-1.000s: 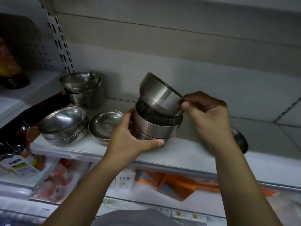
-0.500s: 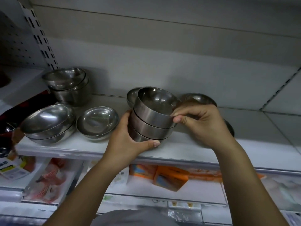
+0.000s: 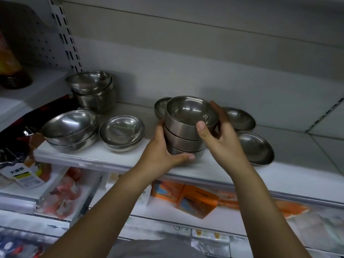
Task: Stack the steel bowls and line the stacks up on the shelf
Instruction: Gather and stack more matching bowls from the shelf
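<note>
A stack of three steel bowls [image 3: 183, 131] stands upright near the front of the white shelf [image 3: 96, 155]. My left hand [image 3: 162, 151] cups its lower left side, thumb under the bottom bowl. My right hand [image 3: 221, 138] wraps the top bowl from the right, thumb on its front wall. Behind the stack's left a single bowl [image 3: 161, 108] peeks out. Two loose bowls lie to the right, one at the back [image 3: 240, 118] and one tilted nearer the front [image 3: 256, 148].
On the shelf's left are a tall stack of bowls [image 3: 93, 92] at the back, a stack of wide bowls [image 3: 70, 129] in front and a small stack [image 3: 122, 133] beside it. Packaged goods [image 3: 195, 200] lie in the freezer below.
The tilted bowl in my right hand has come down and settled level on top of the stack. My right hand shifted from pinching its rim to wrapping its side.
</note>
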{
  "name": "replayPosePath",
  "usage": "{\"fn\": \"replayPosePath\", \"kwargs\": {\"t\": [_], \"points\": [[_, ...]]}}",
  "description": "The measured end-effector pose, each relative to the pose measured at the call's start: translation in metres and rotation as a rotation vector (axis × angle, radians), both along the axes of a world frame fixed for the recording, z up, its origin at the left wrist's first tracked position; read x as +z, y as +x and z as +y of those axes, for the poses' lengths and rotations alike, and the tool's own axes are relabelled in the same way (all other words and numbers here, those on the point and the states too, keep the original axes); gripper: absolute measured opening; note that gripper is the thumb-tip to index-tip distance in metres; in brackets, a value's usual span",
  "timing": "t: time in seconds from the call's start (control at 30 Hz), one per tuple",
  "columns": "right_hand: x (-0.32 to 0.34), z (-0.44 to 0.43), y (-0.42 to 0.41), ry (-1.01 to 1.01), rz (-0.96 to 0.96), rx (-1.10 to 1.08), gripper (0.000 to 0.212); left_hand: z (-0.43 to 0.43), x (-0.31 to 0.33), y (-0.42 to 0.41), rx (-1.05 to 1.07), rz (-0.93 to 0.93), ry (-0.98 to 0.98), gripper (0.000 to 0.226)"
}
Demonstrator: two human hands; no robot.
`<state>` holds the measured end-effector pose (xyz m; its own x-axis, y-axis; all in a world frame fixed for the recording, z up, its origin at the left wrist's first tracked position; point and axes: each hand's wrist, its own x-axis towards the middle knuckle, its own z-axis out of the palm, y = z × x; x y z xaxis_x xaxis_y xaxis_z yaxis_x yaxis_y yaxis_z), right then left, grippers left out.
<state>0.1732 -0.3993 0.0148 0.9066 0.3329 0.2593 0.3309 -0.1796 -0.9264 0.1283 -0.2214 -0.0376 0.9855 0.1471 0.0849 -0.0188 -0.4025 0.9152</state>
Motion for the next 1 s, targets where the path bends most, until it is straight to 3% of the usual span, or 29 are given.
{"fn": "replayPosePath", "kwargs": {"t": [0.1, 0.17, 0.27, 0.37, 0.43, 0.6, 0.83, 0.93, 1.0], "points": [[-0.003, 0.003, 0.001, -0.018, -0.012, -0.093, 0.089, 0.003, 0.005, 0.000, -0.009, 0.035, 0.080, 0.114], [0.000, 0.004, -0.003, -0.099, -0.082, -0.175, 0.090, 0.013, 0.013, -0.008, 0.015, 0.066, 0.143, 0.099], [0.015, 0.010, -0.010, -0.224, -0.267, -0.268, 0.069, 0.039, 0.030, -0.023, 0.153, 0.053, 0.146, 0.068], [0.031, 0.030, -0.013, -0.245, -0.411, -0.269, 0.046, 0.073, 0.052, -0.032, 0.373, -0.122, 0.135, 0.029], [0.039, 0.050, -0.015, -0.224, -0.492, -0.214, 0.033, 0.097, 0.066, -0.037, 0.491, -0.194, 0.132, 0.019], [0.044, 0.106, -0.015, -0.203, -0.484, -0.037, 0.026, 0.163, 0.080, -0.041, 0.600, -0.238, 0.169, 0.014], [0.034, 0.196, 0.012, -0.255, -0.181, 0.060, 0.014, 0.245, 0.081, 0.000, 0.487, -0.143, 0.424, 0.027], [0.024, 0.225, 0.033, -0.396, -0.161, 0.089, 0.015, 0.270, 0.068, 0.021, 0.427, -0.013, 0.538, 0.039], [0.019, 0.236, 0.045, -0.481, -0.189, 0.123, 0.023, 0.280, 0.064, 0.026, 0.419, 0.022, 0.450, 0.039]]}}
